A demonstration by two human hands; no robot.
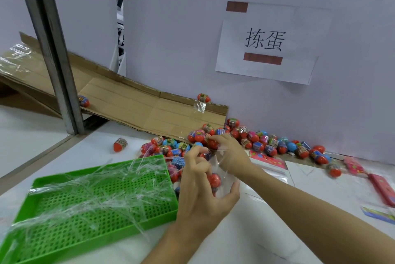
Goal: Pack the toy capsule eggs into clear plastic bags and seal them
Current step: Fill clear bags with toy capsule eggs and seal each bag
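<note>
Both hands (pixel 203 186) (pixel 229 153) grip crinkly clear bag (pixel 224 176) holding glossy red egg (pixel 214 179).

Bright, even light (edges bowed, slightly soft).

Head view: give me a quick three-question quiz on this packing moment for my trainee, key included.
1. True or false: the green tray holds a heap of capsule eggs.
2. What does the left hand hold? A) a clear plastic bag with a red egg inside B) a pink card C) the cardboard sheet
3. Fill in: the right hand reaches into the egg pile lying along the ____.

Key
1. False; it holds only clear plastic film strips.
2. A; the clear plastic bag shows a red egg through it.
3. Wall.
</note>
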